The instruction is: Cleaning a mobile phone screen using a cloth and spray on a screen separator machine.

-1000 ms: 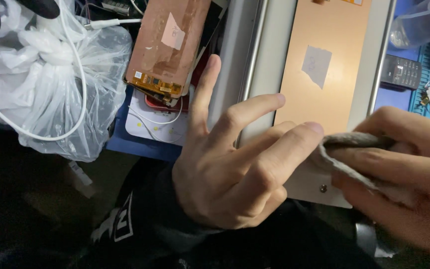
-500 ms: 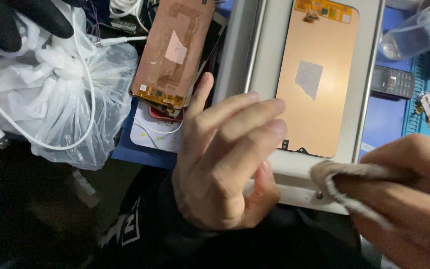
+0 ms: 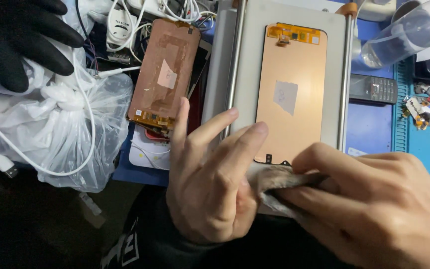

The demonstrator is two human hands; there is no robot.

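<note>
My right hand (image 3: 374,204) pinches a grey crumpled cloth (image 3: 274,180) and presses it against the fingers of my left hand (image 3: 210,179). My left hand is spread, palm toward me, fingers apart, holding nothing. Both hands hover over the near edge of a grey metal plate (image 3: 245,74), on which a copper-backed phone screen panel (image 3: 290,89) lies face down with a small paper tag at its middle.
A second copper-backed panel (image 3: 162,74) leans on clutter to the left. A clear plastic bag with white cables (image 3: 51,129) lies at far left, under another person's black-gloved hand (image 3: 16,40). A clear bottle (image 3: 404,35), a small keypad phone (image 3: 374,88) and small parts (image 3: 421,107) lie on the blue mat at right.
My right hand with the cloth has moved left and up onto my left hand's fingers. The view has shifted, showing more of the plate and the gloved hand.
</note>
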